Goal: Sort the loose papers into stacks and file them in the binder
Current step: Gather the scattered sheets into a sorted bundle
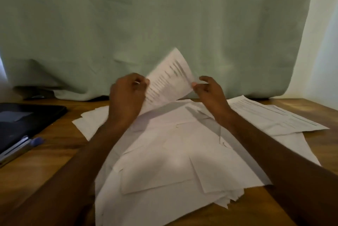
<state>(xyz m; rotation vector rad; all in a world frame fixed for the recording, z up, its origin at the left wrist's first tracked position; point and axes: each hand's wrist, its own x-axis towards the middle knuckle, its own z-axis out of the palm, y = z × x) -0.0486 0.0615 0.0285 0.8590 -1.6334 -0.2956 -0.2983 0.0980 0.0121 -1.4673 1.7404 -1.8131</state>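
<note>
Wooden table [60,145], seen from above and behind both forearms.

Printed sheet [169,77] held up off the table, tilted, text side toward the camera, blurred. Left edge pinched in left hand [128,94], fingers curled tight round the paper edge. Right edge nipped between thumb and fingertip of right hand [208,90]; remaining fingers of that hand loosely bent and spread apart, not touching the sheet.

Directly below, at centre of the table: loose pile of papers [164,161], white, overlapping at odd angles, blank faces up, spreading from near the far edge down to the near edge. Corners fanned out at near right of the pile.

Far right: separate printed sheets [274,116] lying flat, lines of text showing, partly overlapping the pile's right side. Cannot tell how many sheets.

Far left: dark binder [23,123] lying flat on the table, well apart from the pile. Closed or open: cannot tell. Along its near edge, pale page edges showing. Just beside that, pen with blue cap [35,141], resting against the binder's near right side.

Behind the table: pale green cloth [146,15] hanging as a backdrop, lower hem bunched on the table's far edge.
</note>
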